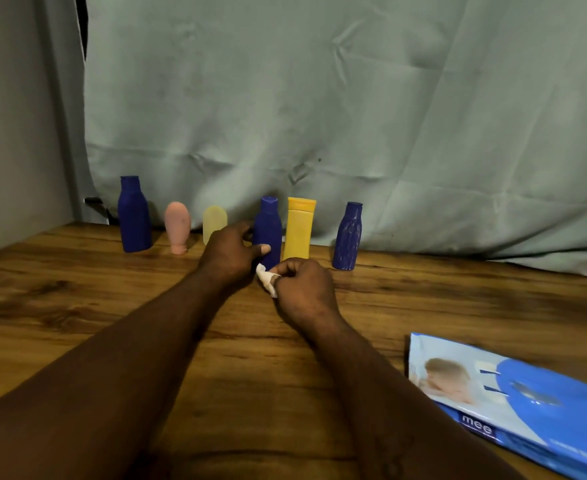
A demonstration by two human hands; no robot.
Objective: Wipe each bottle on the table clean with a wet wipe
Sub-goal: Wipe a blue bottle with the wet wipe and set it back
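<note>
Middle blue bottle (269,226) stands upright in the far row on the table (77,306). Left hand (229,254) grips its lower body, thumb across the front. Right hand (306,289) pinches a crumpled wet wipe (266,277) between curled fingers at the bottle's near base; contact cannot be confirmed.

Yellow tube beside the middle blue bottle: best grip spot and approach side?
Probably grip the yellow tube at mid-body, coming from the front right. It stands upright with the curtain close behind. The middle blue bottle, held by the left hand, crowds its left edge, while its right side is open.
</note>
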